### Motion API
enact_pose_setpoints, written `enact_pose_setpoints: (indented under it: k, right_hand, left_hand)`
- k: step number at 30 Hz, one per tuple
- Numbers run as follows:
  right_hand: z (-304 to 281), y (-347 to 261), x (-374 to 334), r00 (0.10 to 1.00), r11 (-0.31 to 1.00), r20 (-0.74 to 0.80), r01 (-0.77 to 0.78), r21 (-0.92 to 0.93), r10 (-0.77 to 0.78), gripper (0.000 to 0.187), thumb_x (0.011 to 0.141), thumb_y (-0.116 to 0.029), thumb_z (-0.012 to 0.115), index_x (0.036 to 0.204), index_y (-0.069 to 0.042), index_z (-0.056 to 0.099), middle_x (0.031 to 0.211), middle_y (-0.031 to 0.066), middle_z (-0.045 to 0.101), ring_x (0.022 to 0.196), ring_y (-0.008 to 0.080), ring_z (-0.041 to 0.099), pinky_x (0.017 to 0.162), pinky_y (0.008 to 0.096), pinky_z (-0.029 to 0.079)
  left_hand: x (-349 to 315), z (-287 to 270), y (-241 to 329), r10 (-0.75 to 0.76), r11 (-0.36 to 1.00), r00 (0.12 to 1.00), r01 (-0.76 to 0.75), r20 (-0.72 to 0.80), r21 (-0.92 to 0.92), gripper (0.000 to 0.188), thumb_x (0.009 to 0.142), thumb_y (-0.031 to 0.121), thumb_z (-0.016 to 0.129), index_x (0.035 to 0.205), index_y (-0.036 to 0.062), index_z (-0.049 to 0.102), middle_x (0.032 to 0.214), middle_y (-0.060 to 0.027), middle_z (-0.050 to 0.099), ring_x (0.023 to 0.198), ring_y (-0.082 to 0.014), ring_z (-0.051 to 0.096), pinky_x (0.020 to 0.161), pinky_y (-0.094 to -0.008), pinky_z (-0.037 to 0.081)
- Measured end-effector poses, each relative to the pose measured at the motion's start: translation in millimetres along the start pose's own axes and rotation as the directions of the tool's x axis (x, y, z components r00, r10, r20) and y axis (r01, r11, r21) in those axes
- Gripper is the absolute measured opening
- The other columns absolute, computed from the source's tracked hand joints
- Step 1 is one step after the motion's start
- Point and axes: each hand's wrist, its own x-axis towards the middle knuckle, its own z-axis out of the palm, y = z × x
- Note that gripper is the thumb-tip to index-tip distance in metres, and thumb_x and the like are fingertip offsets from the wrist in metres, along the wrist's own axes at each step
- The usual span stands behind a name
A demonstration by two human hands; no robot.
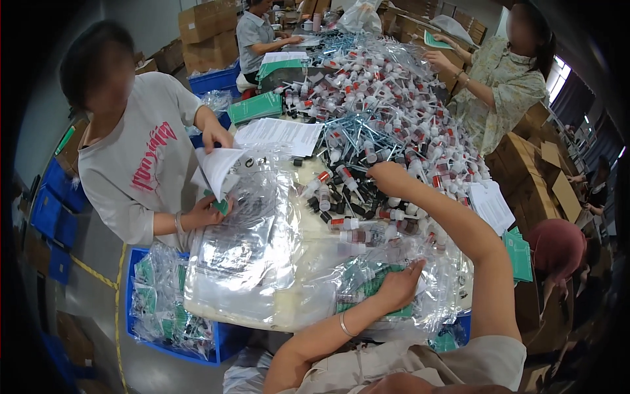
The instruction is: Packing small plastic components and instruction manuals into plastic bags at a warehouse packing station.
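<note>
My left hand [401, 287] is closed at the edge of a clear plastic bag [430, 279], which lies near the table's front edge. A green printed card or booklet [357, 289] shows through the plastic beside that hand. Farther forward, my right hand [390, 178] reaches into the heap with its fingers drawn together; what they hold, if anything, is hidden. Around its fingertips lie black caps [369, 192], silvery-blue screws or rods [357, 134] and small clear bottles with white nozzle tips and red bands [344, 224].
Flat clear bags [243, 243] cover the table's near left. A co-worker at left holds white papers [220, 167]; others stand farther back and right. Paper sheets [282, 136] and green booklets [256, 107] lie at left. A blue crate [213, 345] of filled bags stands beside the table.
</note>
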Motion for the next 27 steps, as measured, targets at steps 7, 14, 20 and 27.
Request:
enact_pose_setpoints:
  k: [7,14,20,27]
  right_hand:
    - [2,-17,18,0.983,0.994,0.182,-0.009,-0.111,0.029,0.015,0.074,-0.009,0.058,0.084,-0.002,0.066,0.085,0.0194,0.065,0.08,0.036,0.065,0.066,0.0446,0.053]
    - [-1,-36,27,0.984,0.972,0.131,-0.087,-0.22,0.118,0.016,0.075,-0.011,0.059,0.085,-0.003,0.068,0.09,0.0169,0.067,0.086,0.0329,0.065,0.069,0.0431,0.053]
    - [7,-39,28,0.954,0.957,0.087,-0.28,-0.076,0.286,0.017,0.075,-0.014,0.058,0.085,-0.003,0.067,0.089,0.0162,0.067,0.084,0.0335,0.065,0.07,0.0439,0.052]
    - [22,-46,15,0.957,0.958,0.064,-0.28,-0.056,0.283,0.017,0.076,-0.015,0.057,0.085,-0.003,0.066,0.088,0.0174,0.066,0.083,0.0352,0.065,0.071,0.0453,0.052]
  left_hand:
    - [0,-2,0,0.014,1.0,1.0,-0.014,0.019,0.013,0.067,0.072,0.006,0.054,0.135,-0.0011,0.031,0.127,-0.0197,0.05,0.086,-0.0314,0.063,0.06,-0.0407,0.051]
    - [-2,-1,3,-0.008,0.999,1.0,0.009,-0.025,0.046,0.063,0.071,0.003,0.052,0.132,-0.0014,0.036,0.121,-0.0192,0.054,0.082,-0.0327,0.063,0.058,-0.0401,0.052]
    - [1,0,-1,0.081,0.996,0.984,-0.086,-0.158,-0.025,0.06,0.072,0.003,0.051,0.131,-0.0011,0.037,0.12,-0.0198,0.054,0.085,-0.0336,0.063,0.062,-0.0422,0.053]
    - [-2,-2,0,0.08,0.997,0.982,-0.083,-0.169,-0.009,0.059,0.073,0.003,0.05,0.131,-0.0001,0.038,0.121,-0.019,0.054,0.089,-0.0328,0.062,0.065,-0.0424,0.053]
